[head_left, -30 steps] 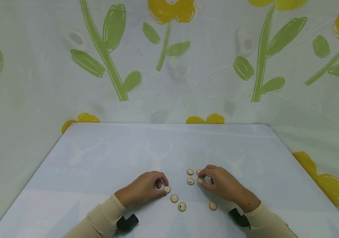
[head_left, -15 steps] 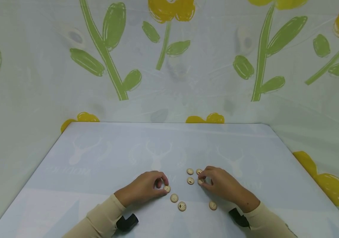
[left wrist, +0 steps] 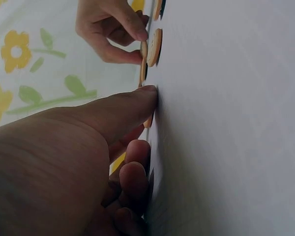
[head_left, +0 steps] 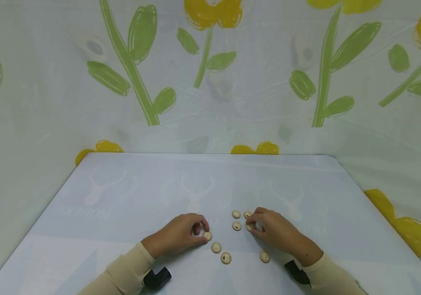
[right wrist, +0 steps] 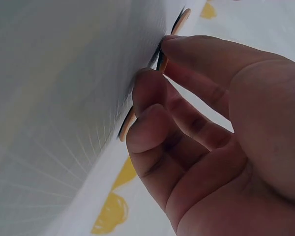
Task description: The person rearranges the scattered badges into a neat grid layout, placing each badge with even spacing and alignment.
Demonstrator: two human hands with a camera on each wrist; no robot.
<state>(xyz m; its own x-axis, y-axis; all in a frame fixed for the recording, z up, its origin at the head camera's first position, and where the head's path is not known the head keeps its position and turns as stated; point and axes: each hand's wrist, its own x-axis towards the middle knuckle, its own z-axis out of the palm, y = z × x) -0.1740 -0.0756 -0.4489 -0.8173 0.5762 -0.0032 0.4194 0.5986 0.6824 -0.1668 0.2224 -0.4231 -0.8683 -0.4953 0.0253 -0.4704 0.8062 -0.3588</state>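
Observation:
My left hand [head_left: 181, 234] pinches a round wooden button [head_left: 207, 236] between thumb and forefinger, low at the table surface. To the right, my right hand [head_left: 278, 230] holds another wooden button [head_left: 249, 227] by its edge, partly covered by the fingertips. Just beyond that one lies a button [head_left: 247, 214], beside my right forefinger. Two more, a far button [head_left: 236, 214] and a nearer button [head_left: 236, 225], lie to its left, so these make a small two-by-two block. In the right wrist view, the fingertips hide most of the held button [right wrist: 163, 63].
Nearer the person, a button [head_left: 216, 247] and a larger-looking button [head_left: 226, 257] run diagonally from the left hand. A single button [head_left: 265, 257] lies below the right hand. The pale table [head_left: 140, 176] ends at a flowered cloth [head_left: 254, 82] behind.
My right hand has drawn its button very slightly towards the person, and the button beyond shows a little more. My left hand keeps its place.

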